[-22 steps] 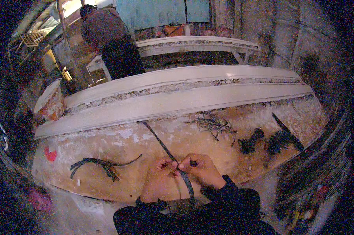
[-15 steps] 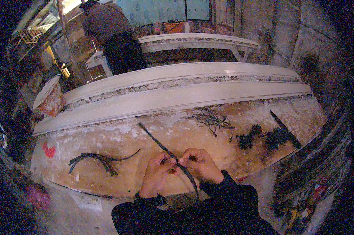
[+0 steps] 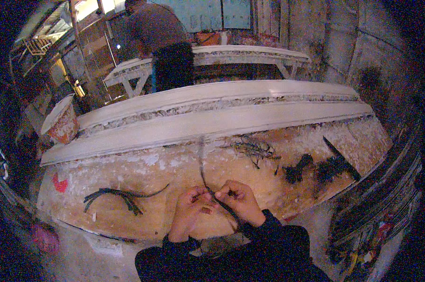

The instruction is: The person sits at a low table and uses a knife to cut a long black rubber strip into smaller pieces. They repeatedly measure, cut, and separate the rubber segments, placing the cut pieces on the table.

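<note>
My left hand (image 3: 190, 207) and my right hand (image 3: 240, 199) are close together over the near part of the worn wooden table (image 3: 149, 171). Both pinch a long, thin, dark flexible strip (image 3: 228, 210) at its middle. Its upper end reaches away toward the far side of the tabletop and looks blurred; the lower end hangs down by my right sleeve. To the left lies a curved bunch of similar dark strips (image 3: 114, 191). Beyond my right hand are a tangle of thin dark strands (image 3: 255, 149) and two fuzzy dark clumps (image 3: 295, 170).
Long white-coated boards (image 3: 222, 120) run along the table's far side. A stained bucket (image 3: 61, 123) stands at their left end. At right lies a long dark pointed piece (image 3: 339, 157). Another person (image 3: 163, 33) bends over a bench (image 3: 250, 55) behind.
The strip's far end has swung to the right and now points more straight away from me. Both hands keep their pinch. The person behind has shifted right.
</note>
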Action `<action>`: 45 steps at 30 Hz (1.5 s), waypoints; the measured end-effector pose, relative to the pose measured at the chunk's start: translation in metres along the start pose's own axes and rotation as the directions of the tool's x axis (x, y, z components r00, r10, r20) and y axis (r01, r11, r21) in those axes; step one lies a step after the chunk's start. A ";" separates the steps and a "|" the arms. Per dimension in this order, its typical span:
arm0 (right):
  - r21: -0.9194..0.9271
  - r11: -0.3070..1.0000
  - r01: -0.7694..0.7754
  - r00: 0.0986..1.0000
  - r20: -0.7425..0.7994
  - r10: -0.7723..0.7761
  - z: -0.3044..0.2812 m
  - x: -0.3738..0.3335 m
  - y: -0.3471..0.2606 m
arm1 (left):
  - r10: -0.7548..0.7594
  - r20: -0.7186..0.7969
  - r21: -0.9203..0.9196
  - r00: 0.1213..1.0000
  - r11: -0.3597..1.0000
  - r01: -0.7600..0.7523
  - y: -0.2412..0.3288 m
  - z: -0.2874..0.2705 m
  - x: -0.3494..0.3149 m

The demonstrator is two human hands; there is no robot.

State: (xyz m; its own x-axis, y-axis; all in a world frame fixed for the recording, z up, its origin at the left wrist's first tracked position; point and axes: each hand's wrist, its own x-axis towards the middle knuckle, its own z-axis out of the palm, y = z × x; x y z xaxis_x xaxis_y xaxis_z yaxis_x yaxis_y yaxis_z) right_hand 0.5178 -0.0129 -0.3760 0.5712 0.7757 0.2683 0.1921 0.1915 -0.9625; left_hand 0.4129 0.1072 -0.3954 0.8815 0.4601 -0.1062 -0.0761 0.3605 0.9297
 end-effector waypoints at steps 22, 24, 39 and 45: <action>-0.019 1.000 -0.022 1.000 0.011 0.022 0.002 0.001 0.004 | 0.050 0.029 -0.040 0.998 0.998 -0.049 -0.001 0.004 0.001; 0.102 0.994 0.035 0.997 0.067 -0.042 0.003 -0.001 0.003 | 0.072 -0.032 0.146 0.997 0.987 -0.066 -0.002 0.006 0.001; 0.012 0.998 -0.063 0.996 0.058 0.062 0.003 -0.002 -0.001 | 0.090 0.007 -0.014 0.996 0.996 -0.090 -0.011 -0.003 0.004; 0.017 1.000 -0.022 1.000 0.017 0.022 0.004 0.000 0.004 | 0.109 -0.023 0.019 0.994 0.994 -0.108 -0.010 -0.002 0.003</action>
State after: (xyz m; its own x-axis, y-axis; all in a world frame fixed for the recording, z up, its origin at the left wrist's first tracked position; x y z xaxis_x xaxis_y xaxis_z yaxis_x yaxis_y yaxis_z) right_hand 0.5157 -0.0100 -0.3796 0.5615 0.7900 0.2462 0.1659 0.1840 -0.9688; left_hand 0.4158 0.1067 -0.4056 0.8568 0.5155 -0.0127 -0.1621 0.2926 0.9424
